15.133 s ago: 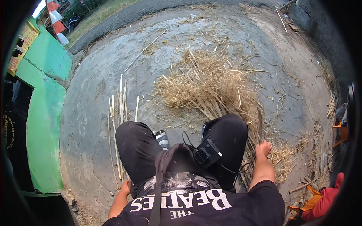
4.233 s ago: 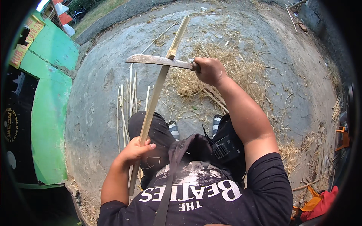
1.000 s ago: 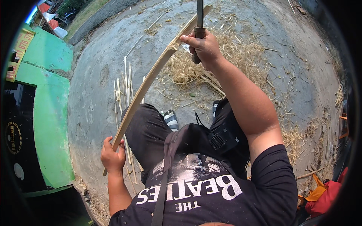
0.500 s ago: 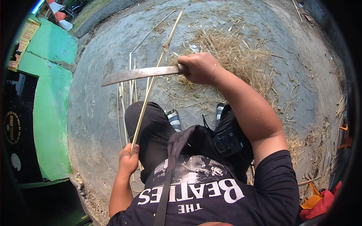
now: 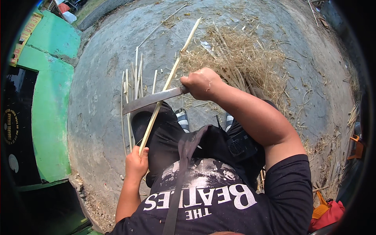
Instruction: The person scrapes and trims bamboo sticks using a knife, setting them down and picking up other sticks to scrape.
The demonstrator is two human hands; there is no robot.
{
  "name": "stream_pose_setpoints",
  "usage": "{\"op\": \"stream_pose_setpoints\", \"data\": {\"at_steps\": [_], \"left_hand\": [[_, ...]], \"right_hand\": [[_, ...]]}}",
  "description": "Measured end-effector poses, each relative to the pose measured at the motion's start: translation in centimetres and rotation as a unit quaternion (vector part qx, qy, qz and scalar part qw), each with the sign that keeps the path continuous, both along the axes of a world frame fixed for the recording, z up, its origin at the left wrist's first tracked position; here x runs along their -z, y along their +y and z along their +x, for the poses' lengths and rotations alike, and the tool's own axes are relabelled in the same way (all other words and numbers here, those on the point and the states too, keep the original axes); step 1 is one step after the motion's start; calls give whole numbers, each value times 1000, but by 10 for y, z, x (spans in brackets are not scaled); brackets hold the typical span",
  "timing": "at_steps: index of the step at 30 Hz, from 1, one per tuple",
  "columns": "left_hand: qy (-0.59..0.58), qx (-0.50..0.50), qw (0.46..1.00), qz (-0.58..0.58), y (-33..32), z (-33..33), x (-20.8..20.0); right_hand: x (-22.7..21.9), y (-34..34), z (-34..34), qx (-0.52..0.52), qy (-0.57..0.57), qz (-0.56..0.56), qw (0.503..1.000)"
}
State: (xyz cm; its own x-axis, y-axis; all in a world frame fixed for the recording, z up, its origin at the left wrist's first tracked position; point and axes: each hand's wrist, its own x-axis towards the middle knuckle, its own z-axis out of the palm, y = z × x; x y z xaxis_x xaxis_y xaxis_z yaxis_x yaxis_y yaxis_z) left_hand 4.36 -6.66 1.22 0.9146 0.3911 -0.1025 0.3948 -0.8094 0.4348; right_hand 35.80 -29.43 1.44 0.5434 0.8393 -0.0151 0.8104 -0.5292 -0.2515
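Observation:
My left hand (image 5: 136,162) grips the lower end of a long pale bamboo strip (image 5: 170,76), which slants up and to the right past my left knee. A darker node shows on its upper part. Closed around the handle of a machete, my right hand (image 5: 203,83) is above and to the right of my left one. The machete's blade (image 5: 148,101) lies across the strip around its middle, its tip pointing left. Whether the edge bites into the bamboo cannot be made out.
Several thin bamboo strips (image 5: 137,74) stick up beyond my left knee. Ahead to the right, a heap of curly shavings (image 5: 250,58) covers the grey concrete ground (image 5: 102,90). A green wall (image 5: 53,109) stands at left; red cloth (image 5: 331,215) lies at lower right.
The machete has slid down the strip toward my left hand, with its tip now tilted lower. My right hand has come nearer to me, and the strip's top leans slightly farther right.

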Motion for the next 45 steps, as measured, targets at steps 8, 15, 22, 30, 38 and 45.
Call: {"op": "stream_pose_setpoints", "data": {"at_steps": [8,15,22,30,38,45], "left_hand": [[14,-10,1000,12,-1,8,-1],[-9,-28,999,-15,-3,8,4],[7,2,1000,-10,5,6,3],[17,-5,1000,10,1,8,4],[-24,-12,1000,-10,2,4,8],[11,18,1000,3,4,5,2]], "right_hand": [[26,-2,23,81,10,50,995],[23,-14,44,66,-35,74,994],[17,-2,25,-37,-40,35,998],[30,-27,56,136,10,88,987],[20,-28,74,168,8,119,978],[17,-14,36,26,-24,52,998]]}}
